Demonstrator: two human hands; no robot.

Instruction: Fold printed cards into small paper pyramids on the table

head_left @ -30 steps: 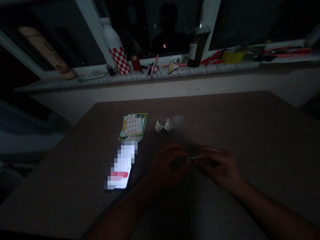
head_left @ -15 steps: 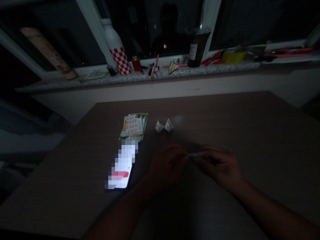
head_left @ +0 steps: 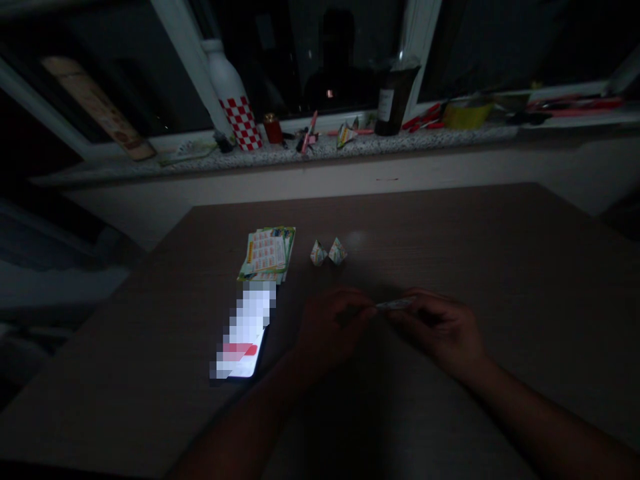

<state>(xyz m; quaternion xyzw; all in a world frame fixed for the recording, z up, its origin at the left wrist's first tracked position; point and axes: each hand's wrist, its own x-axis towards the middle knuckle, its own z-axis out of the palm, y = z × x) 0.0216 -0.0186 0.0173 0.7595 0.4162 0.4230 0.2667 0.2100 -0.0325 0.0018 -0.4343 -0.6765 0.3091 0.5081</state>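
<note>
Between my two hands is a small, thin piece of folded paper [head_left: 396,304], seen nearly edge-on. My left hand [head_left: 333,328] pinches its left end between thumb and fingers. At the right end, the fingertips of my right hand [head_left: 445,328] close on the same paper. Beyond my left hand stand two small pointed paper shapes, a left one [head_left: 319,253] and a right one [head_left: 337,252], side by side. A stack of printed paper sheets [head_left: 267,253] lies farther left. Dim light hides the paper's fine folds.
A lit phone [head_left: 245,333] lies on the wooden table [head_left: 450,233] left of my left hand. Along the windowsill [head_left: 320,150] stand a white bottle with red checks [head_left: 235,100], a red jar [head_left: 273,128], a dark pouch [head_left: 394,103] and a yellow roll [head_left: 467,115].
The folded paper has tilted slightly, and a little more of its face shows. Both hands stay in nearly the same place, with small finger shifts.
</note>
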